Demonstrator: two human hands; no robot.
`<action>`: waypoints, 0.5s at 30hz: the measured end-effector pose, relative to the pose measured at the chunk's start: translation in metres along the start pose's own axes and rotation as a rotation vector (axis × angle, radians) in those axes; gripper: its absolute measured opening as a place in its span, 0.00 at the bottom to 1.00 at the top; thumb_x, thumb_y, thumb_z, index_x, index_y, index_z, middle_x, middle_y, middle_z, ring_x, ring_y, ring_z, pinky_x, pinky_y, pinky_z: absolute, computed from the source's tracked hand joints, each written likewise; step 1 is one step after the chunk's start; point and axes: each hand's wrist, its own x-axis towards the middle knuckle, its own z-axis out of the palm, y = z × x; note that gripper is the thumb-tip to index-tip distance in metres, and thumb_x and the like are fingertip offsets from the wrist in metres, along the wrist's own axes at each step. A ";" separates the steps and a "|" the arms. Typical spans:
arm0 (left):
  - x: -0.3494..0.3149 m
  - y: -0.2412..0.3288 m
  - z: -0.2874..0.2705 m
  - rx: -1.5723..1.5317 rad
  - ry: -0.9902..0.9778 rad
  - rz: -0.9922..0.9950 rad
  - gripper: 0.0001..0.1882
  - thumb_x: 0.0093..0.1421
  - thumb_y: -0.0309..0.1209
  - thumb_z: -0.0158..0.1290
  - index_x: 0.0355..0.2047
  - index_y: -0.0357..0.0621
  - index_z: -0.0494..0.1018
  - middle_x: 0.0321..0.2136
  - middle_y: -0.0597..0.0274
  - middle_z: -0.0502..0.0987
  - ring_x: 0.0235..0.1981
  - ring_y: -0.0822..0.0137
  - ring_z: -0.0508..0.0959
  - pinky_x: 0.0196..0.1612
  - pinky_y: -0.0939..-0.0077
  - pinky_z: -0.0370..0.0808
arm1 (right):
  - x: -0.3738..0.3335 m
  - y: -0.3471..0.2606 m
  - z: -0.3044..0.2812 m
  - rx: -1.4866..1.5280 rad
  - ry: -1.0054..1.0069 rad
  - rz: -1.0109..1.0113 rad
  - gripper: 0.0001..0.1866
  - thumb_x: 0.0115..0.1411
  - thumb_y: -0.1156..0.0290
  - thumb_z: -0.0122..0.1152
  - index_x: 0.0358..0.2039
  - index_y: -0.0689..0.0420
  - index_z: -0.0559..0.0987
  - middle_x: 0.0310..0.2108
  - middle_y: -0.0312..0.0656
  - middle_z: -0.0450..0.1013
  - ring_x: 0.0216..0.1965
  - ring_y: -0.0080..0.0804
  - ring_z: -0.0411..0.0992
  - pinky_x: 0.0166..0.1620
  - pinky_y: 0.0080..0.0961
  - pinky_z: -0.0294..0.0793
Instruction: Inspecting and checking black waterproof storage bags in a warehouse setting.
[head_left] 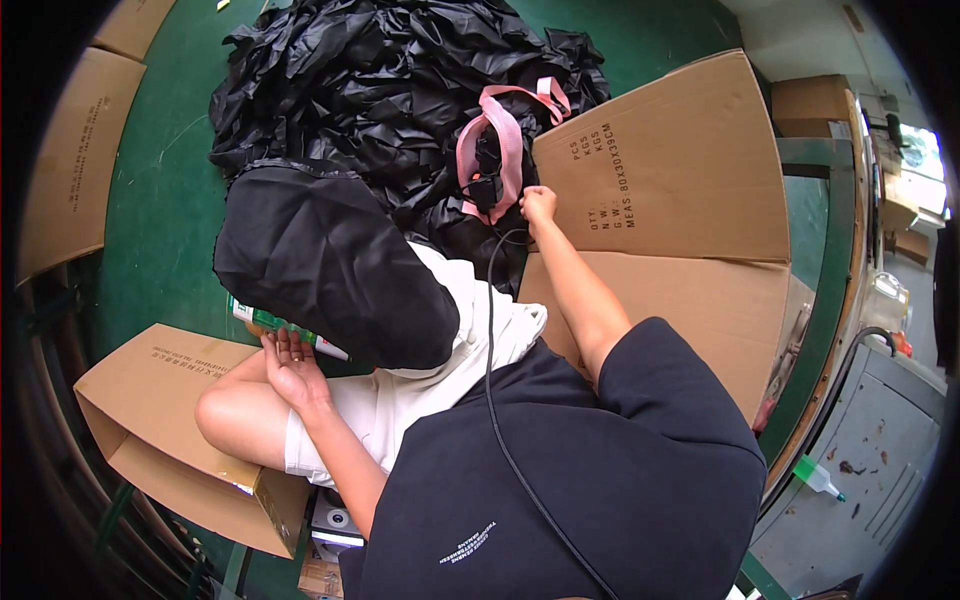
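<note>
My left hand lies palm up beside my bent knee, its fingers apart and loosely bent. Just beyond its fingertips, a green and white package sticks out from under a black fabric piece. That rounded black piece rests over my lap on white cloth. My right hand is closed, reaching forward beside a pink strap loop. Whatever its fingers pinch is too small or hidden. Dark parts and a bit of orange show inside the loop. A black cable runs from there down across my body.
A large heap of crumpled black fabric covers the green surface ahead. An open carton stands at my right, another carton at my left. Further right are a green frame and a grey metal cabinet.
</note>
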 end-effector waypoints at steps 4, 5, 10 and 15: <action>0.005 0.006 -0.014 -0.027 -0.012 0.005 0.19 0.65 0.45 0.49 0.46 0.43 0.69 0.42 0.68 0.71 0.42 0.71 0.69 0.49 0.75 0.64 | 0.006 0.052 -0.015 -0.290 0.053 0.015 0.09 0.56 0.71 0.56 0.32 0.62 0.80 0.30 0.49 0.79 0.34 0.42 0.77 0.39 0.36 0.76; 0.005 0.007 -0.015 -0.034 -0.010 0.006 0.18 0.65 0.45 0.50 0.46 0.43 0.69 0.41 0.68 0.71 0.43 0.70 0.69 0.49 0.75 0.64 | 0.000 0.063 -0.020 -0.346 0.144 0.015 0.14 0.58 0.65 0.56 0.38 0.63 0.80 0.40 0.51 0.78 0.47 0.49 0.74 0.52 0.39 0.70; 0.005 0.005 -0.026 -0.048 0.030 0.014 0.17 0.65 0.43 0.50 0.44 0.44 0.70 0.40 0.68 0.72 0.42 0.70 0.70 0.49 0.75 0.64 | -0.002 0.109 -0.002 0.010 0.702 0.385 0.27 0.63 0.53 0.44 0.44 0.67 0.76 0.46 0.53 0.76 0.50 0.51 0.72 0.56 0.39 0.67; 0.011 -0.001 -0.030 -0.074 0.014 -0.024 0.16 0.65 0.43 0.50 0.43 0.44 0.70 0.40 0.68 0.72 0.42 0.70 0.70 0.48 0.75 0.65 | -0.006 0.174 0.010 0.429 0.606 0.771 0.25 0.62 0.55 0.42 0.36 0.67 0.77 0.37 0.52 0.78 0.41 0.49 0.76 0.46 0.40 0.72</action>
